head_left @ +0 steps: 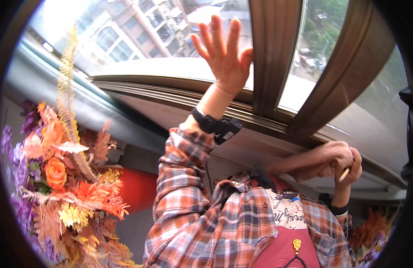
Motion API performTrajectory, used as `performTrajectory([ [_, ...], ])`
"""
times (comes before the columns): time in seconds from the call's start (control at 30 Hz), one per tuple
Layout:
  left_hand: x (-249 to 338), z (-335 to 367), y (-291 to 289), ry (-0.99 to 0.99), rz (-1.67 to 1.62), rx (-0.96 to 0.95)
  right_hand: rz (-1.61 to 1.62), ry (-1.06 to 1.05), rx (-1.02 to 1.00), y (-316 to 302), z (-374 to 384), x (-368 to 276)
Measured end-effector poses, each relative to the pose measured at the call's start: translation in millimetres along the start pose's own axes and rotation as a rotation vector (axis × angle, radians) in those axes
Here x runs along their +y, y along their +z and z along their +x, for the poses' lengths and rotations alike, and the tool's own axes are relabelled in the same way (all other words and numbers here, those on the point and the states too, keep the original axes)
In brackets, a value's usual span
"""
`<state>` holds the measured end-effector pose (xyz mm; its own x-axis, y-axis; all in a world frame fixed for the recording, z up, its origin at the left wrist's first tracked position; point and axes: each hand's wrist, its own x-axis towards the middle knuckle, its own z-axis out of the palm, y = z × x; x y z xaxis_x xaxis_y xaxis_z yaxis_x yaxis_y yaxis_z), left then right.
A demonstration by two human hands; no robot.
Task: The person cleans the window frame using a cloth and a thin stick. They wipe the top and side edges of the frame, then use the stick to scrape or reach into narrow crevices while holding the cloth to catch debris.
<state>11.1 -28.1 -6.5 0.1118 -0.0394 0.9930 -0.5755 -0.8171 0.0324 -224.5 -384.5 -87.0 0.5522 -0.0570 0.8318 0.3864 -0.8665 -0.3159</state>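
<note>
My left hand (227,69) is raised in front of the window glass (162,31), fingers spread and nothing in it. Its thumb comes close to the brown upright window frame (274,53); whether the palm touches the glass I cannot tell. Lower on the right, my right hand (355,169) is closed around a pinkish-brown cloth (311,158), which sags away to the left in a long fold. A short, pale, stick-like piece (344,174) pokes out by the fingers of that hand; what it belongs to is hidden.
Brown sliding tracks (170,94) run along the sill. A mesh screen (376,114) covers the right side. Orange, yellow and purple artificial flowers (55,172) crowd the left beside a red rounded object (138,190) and a grey-green curtain (86,105). More flowers (372,236) stand lower right.
</note>
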Motion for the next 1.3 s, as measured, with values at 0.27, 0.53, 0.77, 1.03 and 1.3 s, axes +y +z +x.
performTrajectory([
  [0.27,-6.7,1.8,-0.2,0.063,0.098,0.083,0.067,-0.150,-0.054,3.2,11.3,1.4],
  [0.53,-14.2,2.1,2.7,0.199,0.103,0.080,0.113,-0.243,-0.027,3.0,30.3,-4.9],
  [0.77,34.7,-18.6,-88.2,-0.127,-0.159,-0.179,0.452,0.163,-0.291,-7.4,19.6,-18.8],
  [1.03,91.3,-46.9,-106.4,-0.153,-0.154,-0.285,0.563,0.176,-0.257,1.4,28.7,-24.7],
  [1.3,110.0,22.3,-25.0,0.148,-0.067,-0.033,0.476,0.264,-0.175,16.0,3.5,-38.9],
])
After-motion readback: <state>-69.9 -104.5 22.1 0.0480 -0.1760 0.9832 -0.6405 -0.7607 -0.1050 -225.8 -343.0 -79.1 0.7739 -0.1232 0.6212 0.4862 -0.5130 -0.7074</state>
